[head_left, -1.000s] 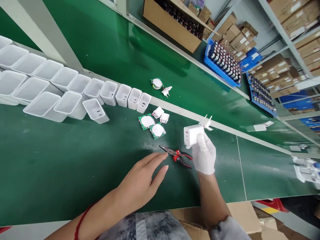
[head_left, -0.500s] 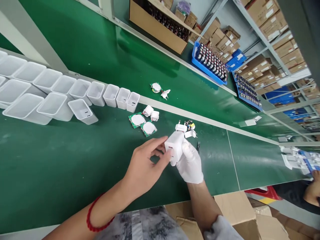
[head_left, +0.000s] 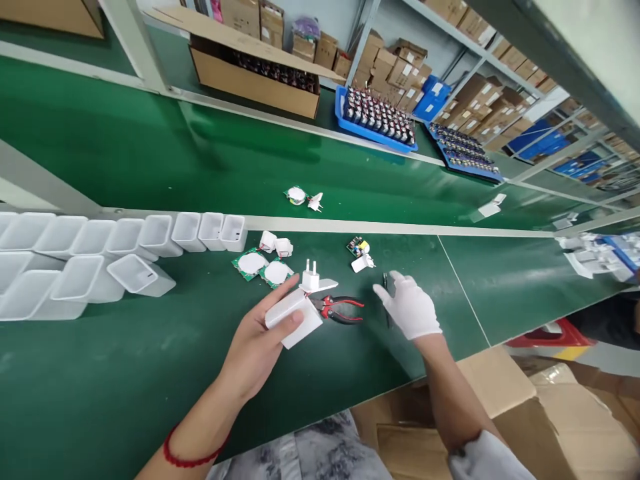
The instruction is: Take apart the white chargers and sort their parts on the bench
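My left hand (head_left: 263, 340) is closed round a white box-shaped housing (head_left: 295, 320), and a white two-pin plug part (head_left: 311, 277) sticks out at its far end. Red-and-black pliers (head_left: 340, 310) lie just right of the housing. My gloved right hand (head_left: 411, 308) has its thumb and fingers apart, beside a thin dark tool (head_left: 386, 300) on the green table (head_left: 200, 373). Left of the plug are green boards with white discs (head_left: 251, 264) and two small white blocks (head_left: 276, 244). A small circuit board (head_left: 358, 247) and another white plug part (head_left: 363, 263) lie beyond the pliers.
Several white open housings (head_left: 85, 277) stand at the left. Behind the table's pale ledge (head_left: 320, 225) lie another disc board (head_left: 296, 195), a blue tray of parts (head_left: 375, 117) and a long carton (head_left: 255, 77). Cardboard boxes (head_left: 575, 420) stand below the front edge at right.
My right hand has let go of the housing and moved right, its fingers now apart. My left hand now holds the housing alone. The pliers have come into view, and the camera view has turned.
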Tool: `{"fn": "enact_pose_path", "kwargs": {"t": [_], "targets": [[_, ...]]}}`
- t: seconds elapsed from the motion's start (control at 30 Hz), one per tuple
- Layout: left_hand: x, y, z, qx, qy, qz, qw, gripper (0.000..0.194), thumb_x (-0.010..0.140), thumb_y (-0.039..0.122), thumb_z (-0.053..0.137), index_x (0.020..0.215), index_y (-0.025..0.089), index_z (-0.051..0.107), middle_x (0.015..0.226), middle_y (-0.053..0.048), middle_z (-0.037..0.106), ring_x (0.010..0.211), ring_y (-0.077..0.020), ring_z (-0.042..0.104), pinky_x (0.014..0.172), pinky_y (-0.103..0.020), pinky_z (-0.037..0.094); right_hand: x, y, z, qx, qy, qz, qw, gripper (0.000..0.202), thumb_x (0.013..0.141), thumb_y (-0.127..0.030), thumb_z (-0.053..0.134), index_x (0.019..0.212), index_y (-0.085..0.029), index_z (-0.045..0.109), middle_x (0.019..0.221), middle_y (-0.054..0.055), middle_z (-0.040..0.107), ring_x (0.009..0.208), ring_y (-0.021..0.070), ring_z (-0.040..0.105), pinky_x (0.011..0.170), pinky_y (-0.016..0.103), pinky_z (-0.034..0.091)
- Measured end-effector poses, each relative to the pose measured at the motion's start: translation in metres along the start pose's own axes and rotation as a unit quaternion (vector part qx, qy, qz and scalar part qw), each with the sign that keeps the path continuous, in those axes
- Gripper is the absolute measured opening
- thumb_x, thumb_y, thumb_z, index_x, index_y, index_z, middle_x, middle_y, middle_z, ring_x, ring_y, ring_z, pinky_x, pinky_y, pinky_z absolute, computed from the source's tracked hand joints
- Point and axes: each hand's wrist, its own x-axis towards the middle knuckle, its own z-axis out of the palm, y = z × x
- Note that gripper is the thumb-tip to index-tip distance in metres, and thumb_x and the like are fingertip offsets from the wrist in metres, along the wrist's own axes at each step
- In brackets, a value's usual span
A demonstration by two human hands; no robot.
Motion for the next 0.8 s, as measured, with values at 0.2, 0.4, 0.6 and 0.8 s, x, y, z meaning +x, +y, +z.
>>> {"fn": "enact_pose_path", "kwargs": {"t": [0.2,0.4,0.6,0.8], "targets": [[0.001,0.015,0.002,-0.061,0.037,0.021,0.997,0.035,0.077,0.026,0.078,0.108,0.013,0.072,0.117,-0.014,0.073,0.087,-0.0216,0.073,0.071,-0.028,0.062,0.012,0.040,0.015,0.022,-0.050,-0.043,0.998,0.016,0.083,-0.017,0.056,0.094,-0.013,0.067,0.084,0.012,0.071,0.074,0.0223,0.069,0.070,0.033,0.054],[0.003,0.037,0.012,-0.121,0.061,0.067,0.988,0.022,0.086,0.025,0.061,0.099,0.008,0.066,0.088,-0.013,0.076,0.084,-0.0244,0.074,0.080,-0.037,0.062,-0.028,-0.010,-0.031,0.273,-0.094,-0.227,0.930,0.035,0.100,-0.034,0.039,0.130,-0.019,0.048,0.071,0.000,0.065,0.047,0.0126,0.055,0.050,0.025,0.048],[0.001,0.051,0.025,-0.088,0.084,0.119,0.985,0.030,0.091,0.036,0.057,0.103,0.010,0.063,0.091,-0.012,0.076,0.075,-0.0205,0.073,0.076,-0.036,0.062,-0.053,-0.088,-0.048,0.125,0.082,-0.524,0.838,0.049,0.091,-0.010,0.044,0.137,-0.024,0.050,0.080,0.001,0.066,0.059,0.0144,0.052,0.049,0.027,0.033],[-0.004,0.050,0.029,-0.099,0.110,0.195,0.969,0.030,0.093,0.037,0.056,0.100,0.009,0.064,0.093,-0.012,0.075,0.084,-0.0232,0.075,0.089,-0.043,0.061,-0.058,-0.107,-0.045,0.033,0.187,-0.510,0.839,0.048,0.082,0.002,0.041,0.122,-0.017,0.060,0.073,0.001,0.065,0.053,0.0148,0.041,0.047,0.032,0.022]]}}
